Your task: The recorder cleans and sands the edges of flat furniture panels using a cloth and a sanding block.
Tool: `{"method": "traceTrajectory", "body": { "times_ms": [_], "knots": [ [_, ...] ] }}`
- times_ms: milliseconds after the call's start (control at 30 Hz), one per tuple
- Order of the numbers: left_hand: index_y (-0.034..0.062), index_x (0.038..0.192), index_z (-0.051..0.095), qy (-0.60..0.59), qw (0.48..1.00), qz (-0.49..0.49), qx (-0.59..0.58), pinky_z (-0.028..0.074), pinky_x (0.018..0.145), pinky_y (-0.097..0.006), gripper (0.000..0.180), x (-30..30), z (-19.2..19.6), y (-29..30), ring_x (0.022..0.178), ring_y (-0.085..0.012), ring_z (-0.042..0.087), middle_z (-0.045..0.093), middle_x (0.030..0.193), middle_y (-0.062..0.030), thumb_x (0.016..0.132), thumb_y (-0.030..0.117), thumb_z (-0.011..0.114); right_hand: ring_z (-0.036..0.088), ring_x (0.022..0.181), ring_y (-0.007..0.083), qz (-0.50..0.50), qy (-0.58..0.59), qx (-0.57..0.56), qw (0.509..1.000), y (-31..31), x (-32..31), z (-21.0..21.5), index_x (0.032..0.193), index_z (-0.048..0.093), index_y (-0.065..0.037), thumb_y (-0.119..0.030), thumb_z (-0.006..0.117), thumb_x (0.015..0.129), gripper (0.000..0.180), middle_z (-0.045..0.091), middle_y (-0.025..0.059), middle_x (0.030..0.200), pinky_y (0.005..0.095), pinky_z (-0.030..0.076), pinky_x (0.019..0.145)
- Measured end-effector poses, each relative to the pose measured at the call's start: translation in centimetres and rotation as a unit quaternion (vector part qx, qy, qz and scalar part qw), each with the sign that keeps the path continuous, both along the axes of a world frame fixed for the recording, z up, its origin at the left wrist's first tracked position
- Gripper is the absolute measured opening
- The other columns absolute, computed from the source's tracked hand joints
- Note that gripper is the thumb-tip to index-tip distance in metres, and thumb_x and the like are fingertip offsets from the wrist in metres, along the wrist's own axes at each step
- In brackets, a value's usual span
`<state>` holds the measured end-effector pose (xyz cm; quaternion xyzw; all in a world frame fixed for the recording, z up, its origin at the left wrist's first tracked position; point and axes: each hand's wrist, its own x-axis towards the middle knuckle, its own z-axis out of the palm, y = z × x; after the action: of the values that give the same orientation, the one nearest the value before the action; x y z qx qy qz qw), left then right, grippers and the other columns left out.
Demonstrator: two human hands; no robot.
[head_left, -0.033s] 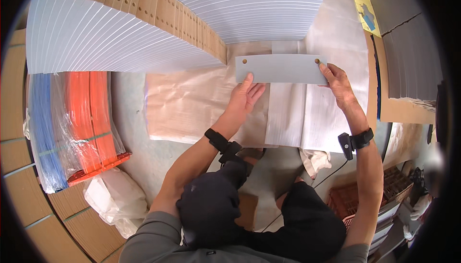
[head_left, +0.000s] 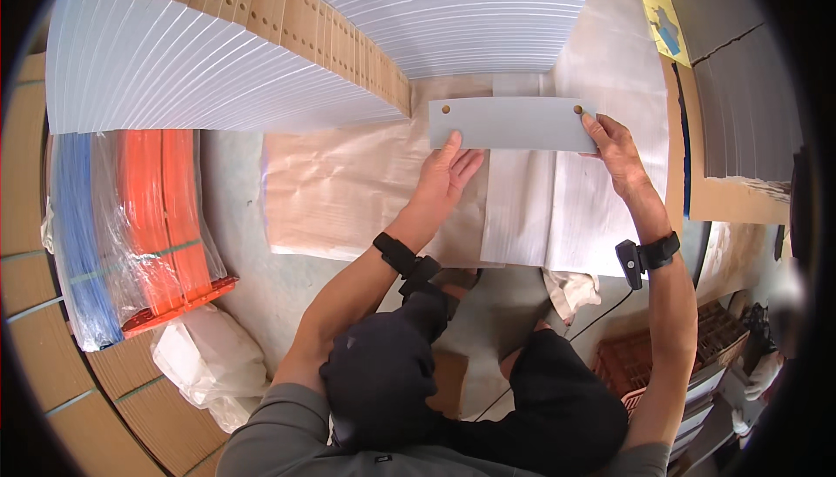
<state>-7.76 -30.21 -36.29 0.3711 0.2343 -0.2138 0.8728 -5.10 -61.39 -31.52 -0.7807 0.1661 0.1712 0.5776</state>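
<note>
Head camera view, looking down at a person working over a paper-covered floor. Both hands hold one grey card strip (head_left: 514, 124), a flat rectangle with a small round hole near each end, kept level and lying across the view. The left hand (head_left: 446, 174) supports it from below near its left end, palm spread, fingertips touching the strip's lower edge. The right hand (head_left: 615, 148) pinches the strip's right end, thumb just beside the hole there.

Beyond the grip, away from the body, stands a fanned stack of grey sheets (head_left: 453, 16). To the left of the grip runs a second long stack of the same grey sheets (head_left: 200, 77), with a row of brown punched cardboard pieces (head_left: 287, 20) along it. Directly under the hands lie white paper sheets (head_left: 557, 207) and tan wrapping paper (head_left: 348, 190). Well to the left, bagged orange and blue plastic strips (head_left: 131, 225).

Both forearms reach forward from the lower edge, the left angled inward, the right nearly straight, each wrist wearing a black band.

Handling judgement: holding the strip at both ends keeps it flat; a light, even grip should avoid bending or creasing it, and the holes give a ready check that it is squared.
</note>
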Motion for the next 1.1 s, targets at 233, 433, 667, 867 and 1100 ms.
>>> {"method": "traceTrajectory", "body": {
  "times_ms": [233,433,667,867,1100],
  "knots": [
    [-0.0017,0.129,0.052,-0.015,0.999,0.003,0.030,0.050,0.109,-0.039,0.054,2.0,0.9,0.1,0.115,-0.0237,0.061,0.061,0.124,-0.0127,0.097,0.037,0.072,0.063,0.117,0.0244,-0.041,-0.005,0.007,0.999,1.0,1.1,0.1,0.132,0.062,0.005,-0.052,0.060,0.100,0.065,0.067,0.0174,0.121,0.0369,0.055,0.099],
    [-0.0005,0.131,0.053,0.006,0.998,0.038,0.043,0.048,0.114,-0.039,0.044,4.0,0.8,1.2,0.121,-0.0264,0.058,0.060,0.128,-0.0155,0.101,0.029,0.067,0.062,0.119,0.0251,-0.021,-0.002,0.060,0.998,2.3,3.9,-1.6,0.135,0.059,0.007,-0.049,0.062,0.100,0.067,0.066,0.0179,0.123,0.0389,0.054,0.101],
    [-0.0023,0.129,0.052,0.010,0.998,0.047,0.046,0.049,0.114,-0.040,0.039,4.4,0.0,1.9,0.122,-0.0279,0.059,0.060,0.127,-0.0175,0.102,0.022,0.065,0.062,0.121,0.0270,-0.043,0.013,0.075,0.996,4.2,4.9,-2.3,0.136,0.057,0.010,-0.047,0.064,0.098,0.069,0.065,0.0197,0.127,0.0404,0.054,0.102],
    [-0.0084,0.130,0.049,0.003,0.996,0.018,0.087,0.051,0.111,-0.041,0.046,5.0,0.2,2.4,0.125,-0.0321,0.059,0.057,0.131,-0.0236,0.102,0.025,0.064,0.062,0.122,0.0283,-0.056,0.030,0.100,0.993,4.2,5.5,-3.7,0.136,0.056,0.011,-0.045,0.064,0.099,0.068,0.064,0.0226,0.128,0.0402,0.055,0.101],
    [-0.0117,0.136,0.042,0.014,0.992,-0.030,0.118,0.053,0.109,-0.040,0.059,5.5,0.4,2.9,0.127,-0.0336,0.058,0.055,0.134,-0.0271,0.102,0.030,0.066,0.062,0.122,0.0291,-0.051,0.042,0.115,0.991,4.0,5.9,-4.2,0.136,0.055,0.013,-0.045,0.065,0.099,0.070,0.064,0.0224,0.129,0.0374,0.056,0.098]
  ]
}}
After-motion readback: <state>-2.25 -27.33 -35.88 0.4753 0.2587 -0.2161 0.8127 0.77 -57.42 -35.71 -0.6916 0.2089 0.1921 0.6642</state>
